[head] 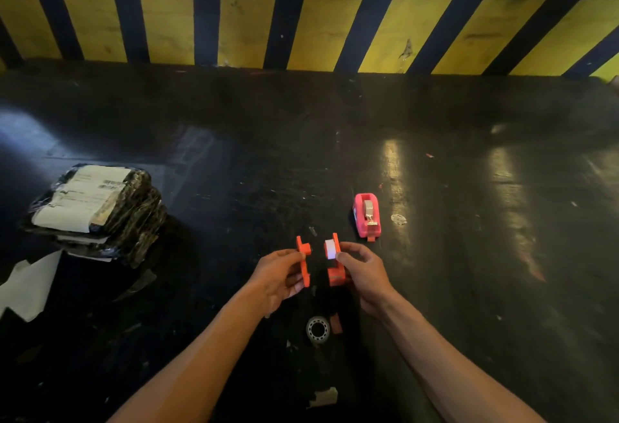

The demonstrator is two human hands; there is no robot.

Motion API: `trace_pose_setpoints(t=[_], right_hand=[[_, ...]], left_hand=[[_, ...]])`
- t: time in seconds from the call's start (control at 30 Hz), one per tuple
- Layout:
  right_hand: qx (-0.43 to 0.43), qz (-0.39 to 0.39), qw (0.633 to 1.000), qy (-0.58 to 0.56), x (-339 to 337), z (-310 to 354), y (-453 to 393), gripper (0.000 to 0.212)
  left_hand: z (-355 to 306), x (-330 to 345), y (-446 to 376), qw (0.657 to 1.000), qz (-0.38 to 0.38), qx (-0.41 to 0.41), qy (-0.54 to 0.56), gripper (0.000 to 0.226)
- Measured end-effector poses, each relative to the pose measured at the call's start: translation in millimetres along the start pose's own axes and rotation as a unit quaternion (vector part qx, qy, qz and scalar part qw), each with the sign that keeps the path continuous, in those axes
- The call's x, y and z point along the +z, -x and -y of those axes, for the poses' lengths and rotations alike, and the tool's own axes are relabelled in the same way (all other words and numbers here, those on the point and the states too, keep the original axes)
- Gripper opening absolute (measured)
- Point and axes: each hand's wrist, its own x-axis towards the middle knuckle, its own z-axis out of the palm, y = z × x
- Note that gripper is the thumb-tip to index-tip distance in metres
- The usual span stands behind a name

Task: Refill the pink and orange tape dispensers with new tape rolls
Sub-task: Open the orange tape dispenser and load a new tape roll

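Observation:
The orange tape dispenser is split into two halves held a small gap apart above the dark table. My left hand [279, 276] grips the flat orange side piece [304, 263]. My right hand [363, 270] grips the other orange half [335, 263], which carries a white tape roll [331, 248]. The pink tape dispenser [366, 215] stands on the table just beyond my right hand, with a roll inside it. A clear tape roll [317, 329] lies flat on the table below my hands, beside a small reddish-brown piece [336, 323].
A stack of black-wrapped parcels with white labels [95, 208] sits at the left, with white paper [28, 288] in front of it. A yellow-and-black striped barrier [301, 30] runs along the far edge. A scrap of tape [323, 397] lies near the front.

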Motion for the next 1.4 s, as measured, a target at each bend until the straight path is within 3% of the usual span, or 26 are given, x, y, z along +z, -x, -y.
trace_pose_setpoints(t=[0.07, 0.17, 0.3, 0.43, 0.47, 0.5, 0.57, 0.63, 0.83, 0.93, 1.0, 1.07, 1.17, 1.23, 1.4], right_hand=[[0.007, 0.009, 1.000, 0.007, -8.0, -1.8, -0.4, 0.033], [0.018, 0.025, 1.000, -0.007, -13.7, -5.5, 0.0, 0.036], [0.026, 0.045, 0.999, -0.015, -12.8, -4.4, 3.7, 0.037], [0.026, 0.053, 0.998, -0.018, -14.8, -3.9, 6.2, 0.036], [0.023, 0.057, 0.998, -0.021, -14.8, -4.0, 6.8, 0.035], [0.022, 0.063, 0.998, -0.021, -14.5, -4.3, 7.2, 0.034], [0.018, 0.084, 0.996, -0.016, -14.4, -4.5, 8.2, 0.034], [0.011, 0.111, 0.994, -0.002, -14.7, -3.7, 8.7, 0.035], [-0.003, 0.126, 0.991, 0.038, -18.9, -4.9, 8.3, 0.031], [-0.011, 0.094, 0.995, 0.046, -20.2, -9.1, 5.8, 0.033], [-0.043, 0.056, 0.990, 0.126, -19.2, -14.7, 2.9, 0.030], [-0.103, 0.006, 0.943, 0.317, -19.1, -22.1, 0.0, 0.026], [-0.168, -0.003, 0.813, 0.558, -17.6, -33.0, -2.0, 0.028], [-0.191, 0.013, 0.761, 0.621, -13.6, -35.1, 0.7, 0.029], [-0.223, -0.012, 0.691, 0.688, -2.5, -30.8, 4.6, 0.035]], left_hand=[[7.0, -16.3, -10.5, 0.978, -0.062, 0.076, -0.182, 0.030], [22.0, -36.1, -22.5, 0.886, -0.128, 0.174, -0.411, 0.032], [26.7, -46.2, -26.3, 0.867, -0.136, 0.170, -0.449, 0.025], [24.1, -39.4, -18.8, 0.811, -0.158, 0.220, -0.518, 0.042], [22.0, -34.0, -14.8, 0.815, -0.147, 0.251, -0.500, 0.044], [19.1, -27.4, -10.5, 0.840, -0.114, 0.263, -0.460, 0.045], [13.4, -10.5, -1.2, 0.909, -0.005, 0.214, -0.359, 0.044], [10.5, 2.2, 5.4, 0.936, 0.069, 0.162, -0.306, 0.043], [15.0, 6.9, 7.4, 0.963, 0.064, 0.147, -0.219, 0.033], [18.1, 1.7, 6.9, 0.971, 0.035, 0.146, -0.184, 0.030], [18.3, -4.6, 6.9, 0.977, 0.011, 0.146, -0.155, 0.026], [18.0, -11.9, 6.9, 0.980, -0.008, 0.148, -0.135, 0.018], [20.7, -21.5, 7.6, 0.979, -0.020, 0.151, -0.136, 0.015], [23.0, -25.3, 8.1, 0.979, -0.021, 0.151, -0.138, 0.018], [24.0, -29.3, 11.8, 0.979, -0.026, 0.151, -0.133, 0.022]])
